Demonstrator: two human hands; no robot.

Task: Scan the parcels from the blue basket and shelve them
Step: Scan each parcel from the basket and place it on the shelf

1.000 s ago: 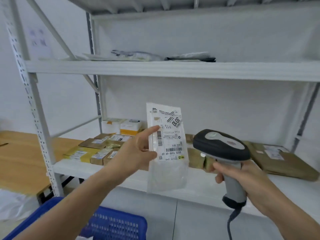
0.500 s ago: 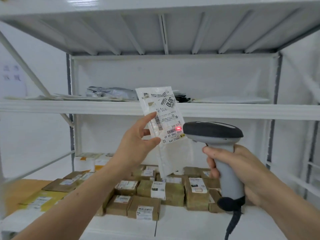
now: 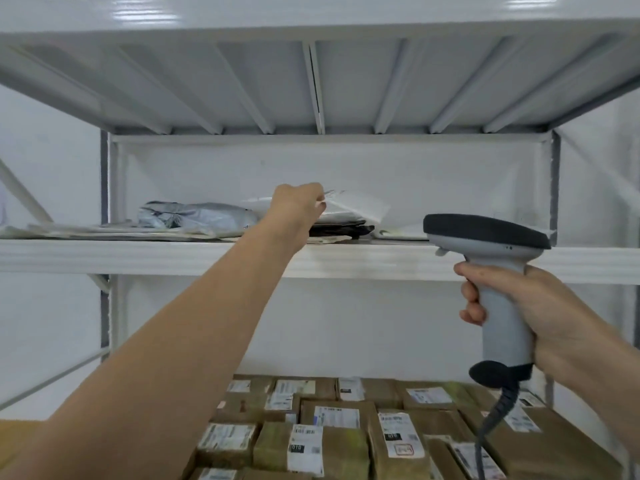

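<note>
Left hand (image 3: 298, 206) pinches the white parcel (image 3: 360, 206) over the upper shelf (image 3: 138, 258).
Right hand (image 3: 543, 308) grips the scanner (image 3: 498, 268) by its handle, below shelf level.

shelf (image 3: 138, 258): white painted metal, smooth, glossy sheen on the front edge
scanner (image 3: 502, 306): smooth light grey plastic grip, matt dark head
white pouch (image 3: 356, 206): thin plastic film, smooth
grey mailer (image 3: 197, 218): crinkled plastic film, soft gloss
boxes (image 3: 343, 445): matt brown cardboard
labels (image 3: 304, 448): white paper, smooth

White metal shelving (image 3: 138, 258) stands against a white wall (image 3: 381, 323).
</note>
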